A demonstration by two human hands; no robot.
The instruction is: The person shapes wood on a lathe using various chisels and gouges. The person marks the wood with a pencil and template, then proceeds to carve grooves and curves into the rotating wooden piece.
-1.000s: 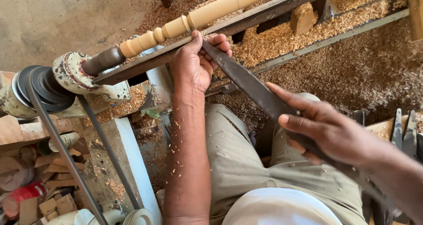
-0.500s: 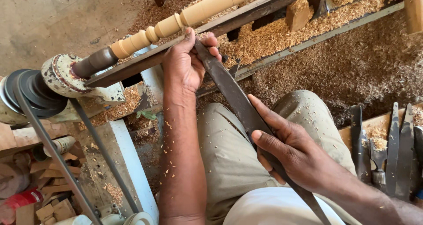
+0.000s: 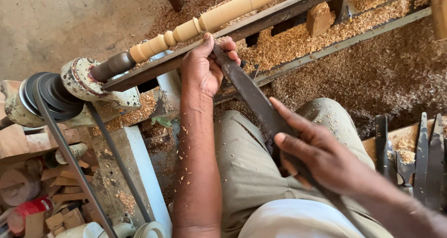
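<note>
A pale yellow-tan wooden spindle (image 3: 219,12) meets a dark grey-brown end (image 3: 111,65). The long chisel (image 3: 253,96) is dull blackish-brown. Trousers (image 3: 251,168) are khaki, flecked with pale chips. Golden-tan sawdust (image 3: 288,44) covers everything; a black belt (image 3: 70,159) crosses grey, rust-spotted metal (image 3: 77,77).

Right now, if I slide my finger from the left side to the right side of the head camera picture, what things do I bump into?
Belt pulley → turned wooden spindle → left hand → long dark chisel → right hand → spare chisels lying on the right.
</note>
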